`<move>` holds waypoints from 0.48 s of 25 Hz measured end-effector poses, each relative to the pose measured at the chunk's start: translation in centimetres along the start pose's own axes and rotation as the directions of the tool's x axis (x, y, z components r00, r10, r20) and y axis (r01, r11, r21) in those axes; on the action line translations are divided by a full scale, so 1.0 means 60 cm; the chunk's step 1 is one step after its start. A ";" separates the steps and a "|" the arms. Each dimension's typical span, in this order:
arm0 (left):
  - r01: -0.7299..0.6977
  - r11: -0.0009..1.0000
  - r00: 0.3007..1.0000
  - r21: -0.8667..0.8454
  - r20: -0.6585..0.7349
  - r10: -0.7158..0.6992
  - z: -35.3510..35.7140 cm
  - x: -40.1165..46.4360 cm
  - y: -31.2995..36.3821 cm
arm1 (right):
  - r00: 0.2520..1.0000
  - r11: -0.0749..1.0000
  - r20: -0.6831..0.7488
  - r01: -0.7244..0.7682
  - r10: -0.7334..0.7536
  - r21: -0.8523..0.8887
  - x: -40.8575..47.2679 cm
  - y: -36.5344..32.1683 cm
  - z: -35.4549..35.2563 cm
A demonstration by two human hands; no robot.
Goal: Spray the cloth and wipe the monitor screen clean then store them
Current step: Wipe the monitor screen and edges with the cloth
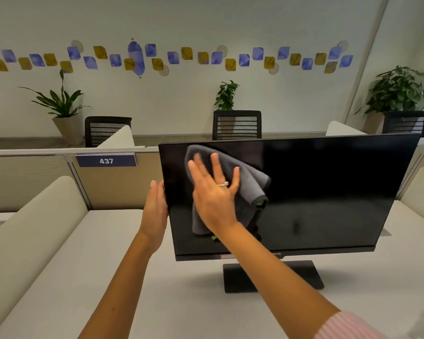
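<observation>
The right hand (213,199) lies flat and open, pressing the cloth (250,182) on the screen's (328,192) left part, the open left hand (154,209) steadies its left edge, and the unwiped side lies rightward.

The number "437" stands in white on a purple nameplate (106,160) fixed to the top of the cubicle partition (34,182). A logo on the monitor's lower bezel (276,253) is too blurred to read.
</observation>
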State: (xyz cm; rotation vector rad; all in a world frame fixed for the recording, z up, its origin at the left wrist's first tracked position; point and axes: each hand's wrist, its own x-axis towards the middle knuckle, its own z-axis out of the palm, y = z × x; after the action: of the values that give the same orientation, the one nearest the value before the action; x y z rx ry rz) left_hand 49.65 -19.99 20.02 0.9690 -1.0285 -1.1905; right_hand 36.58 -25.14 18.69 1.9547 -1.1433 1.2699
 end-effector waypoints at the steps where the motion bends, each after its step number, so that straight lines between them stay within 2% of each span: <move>1: -0.022 0.999 0.999 -0.031 0.025 0.023 -0.002 -0.001 0.003 | 0.998 0.998 0.024 0.051 -0.052 0.027 -0.007 -0.014 0.010; 4: -0.025 0.996 0.998 -0.081 0.051 0.029 -0.012 -0.005 0.008 | 0.972 0.980 0.134 0.183 -0.192 0.074 -0.060 -0.033 0.030; 8: -0.002 1.000 1.000 0.005 0.005 0.002 -0.009 -0.002 0.006 | 0.874 0.932 0.332 0.360 -0.356 0.050 -0.173 -0.009 0.040; 10: -0.009 0.999 1.000 0.038 0.000 0.009 -0.003 -0.001 0.003 | 0.862 0.927 0.359 0.375 -0.357 0.020 -0.219 0.022 0.034; 12: -0.018 0.999 1.000 0.032 -0.012 0.018 0.001 0.002 0.000 | 0.893 0.949 0.337 0.315 -0.298 0.004 -0.249 0.063 0.017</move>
State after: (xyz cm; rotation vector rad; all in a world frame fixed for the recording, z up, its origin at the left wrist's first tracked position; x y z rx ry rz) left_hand 49.60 -20.10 20.07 0.9890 -1.0471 -1.1548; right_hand 30.80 -22.43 4.58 2.2620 -0.9523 0.7553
